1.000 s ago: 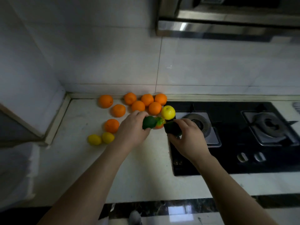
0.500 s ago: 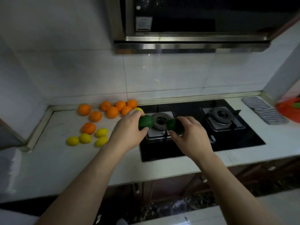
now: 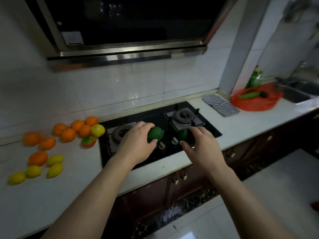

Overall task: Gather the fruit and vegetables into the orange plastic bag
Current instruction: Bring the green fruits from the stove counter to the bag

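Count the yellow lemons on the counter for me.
5. One lemon sits beside the oranges by the stove. Four lie front-left: rear lemon, near lemon, middle lemon, leftmost lemon. Others may be hidden.

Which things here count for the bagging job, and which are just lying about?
Job: bag, green fruit in left hand, dark green produce in right hand, oranges, lemons.
Lying about: cloth, hob, hood, sink.

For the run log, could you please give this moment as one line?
left hand: grips green lime-shaped fruit | right hand: grips dark green fruit | both over black gas hob | orange plastic bag: far right
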Available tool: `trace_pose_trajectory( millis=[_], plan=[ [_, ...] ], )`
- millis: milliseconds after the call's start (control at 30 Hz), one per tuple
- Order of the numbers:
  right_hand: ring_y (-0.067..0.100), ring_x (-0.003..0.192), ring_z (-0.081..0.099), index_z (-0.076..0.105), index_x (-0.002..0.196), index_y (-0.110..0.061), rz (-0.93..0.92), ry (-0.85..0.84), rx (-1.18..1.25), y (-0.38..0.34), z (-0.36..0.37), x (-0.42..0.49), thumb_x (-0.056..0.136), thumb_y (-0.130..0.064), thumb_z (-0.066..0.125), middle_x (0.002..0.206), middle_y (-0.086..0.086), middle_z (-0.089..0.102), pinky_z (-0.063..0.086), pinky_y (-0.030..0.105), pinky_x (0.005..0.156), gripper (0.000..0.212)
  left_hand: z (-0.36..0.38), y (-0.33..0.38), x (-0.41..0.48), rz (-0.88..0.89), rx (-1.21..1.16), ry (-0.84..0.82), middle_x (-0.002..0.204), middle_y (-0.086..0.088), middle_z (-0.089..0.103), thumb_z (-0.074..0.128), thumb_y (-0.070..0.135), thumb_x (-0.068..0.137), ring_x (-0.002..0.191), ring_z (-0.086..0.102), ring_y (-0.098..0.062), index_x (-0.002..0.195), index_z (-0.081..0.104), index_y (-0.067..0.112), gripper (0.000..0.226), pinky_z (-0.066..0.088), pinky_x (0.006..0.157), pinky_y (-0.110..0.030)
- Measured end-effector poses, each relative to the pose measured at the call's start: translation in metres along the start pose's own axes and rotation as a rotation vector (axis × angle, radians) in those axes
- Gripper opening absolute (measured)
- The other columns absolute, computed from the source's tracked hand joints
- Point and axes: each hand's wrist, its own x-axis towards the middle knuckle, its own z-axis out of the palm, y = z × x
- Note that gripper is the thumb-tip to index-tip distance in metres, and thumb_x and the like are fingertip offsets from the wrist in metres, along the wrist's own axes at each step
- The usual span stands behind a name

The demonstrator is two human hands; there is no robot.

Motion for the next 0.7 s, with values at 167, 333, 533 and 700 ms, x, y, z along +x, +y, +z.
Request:
trace_pose_trajectory(
  millis=[167, 333, 533, 700],
  plan=[
    [0.021, 0.105, 0.054, 0.052, 0.128, -0.017, 0.085, 0.012, -0.066, 0.055, -0.013, 0.015, 0.084, -0.044, 0.064, 0.117, 0.002, 0.057, 0.047, 0.032, 0.086, 0.053, 0.044, 0.030, 0.050, 0.075, -0.043, -0.062, 0.120, 0.010, 0.051, 0.065, 0.040, 0.084, 0.101, 0.055, -0.014, 0.128, 0.051, 0.029, 0.047, 0.050, 0.084, -0.035],
    [0.020, 0.101, 0.055, 0.053, 0.127, -0.018, 0.159, 0.021, -0.122, 0.110, -0.019, 0.052, 0.084, -0.044, 0.064, 0.114, 0.000, 0.058, 0.048, 0.032, 0.084, 0.051, 0.093, 0.053, 0.116, 0.152, -0.112, -0.081, 0.117, 0.010, 0.052, 0.065, 0.037, 0.083, 0.097, 0.055, -0.012, 0.127, 0.052, 0.026, 0.047, 0.047, 0.080, -0.028],
    [0.019, 0.097, 0.053, 0.054, 0.122, -0.019, 0.278, 0.047, -0.201, 0.171, -0.030, 0.090, 0.083, -0.045, 0.064, 0.110, -0.002, 0.057, 0.043, 0.028, 0.077, 0.048, 0.145, 0.090, 0.197, 0.246, -0.178, -0.178, 0.117, 0.008, 0.052, 0.064, 0.037, 0.084, 0.097, 0.055, -0.012, 0.126, 0.053, 0.026, 0.045, 0.051, 0.083, -0.034],
    [0.018, 0.098, 0.053, 0.055, 0.120, -0.021, 0.391, 0.091, -0.243, 0.224, -0.053, 0.106, 0.081, -0.043, 0.064, 0.110, -0.002, 0.058, 0.042, 0.027, 0.076, 0.046, 0.179, 0.134, 0.248, 0.314, -0.216, -0.235, 0.114, 0.009, 0.052, 0.063, 0.036, 0.083, 0.095, 0.055, -0.015, 0.120, 0.054, 0.028, 0.039, 0.051, 0.081, -0.037]
  ],
)
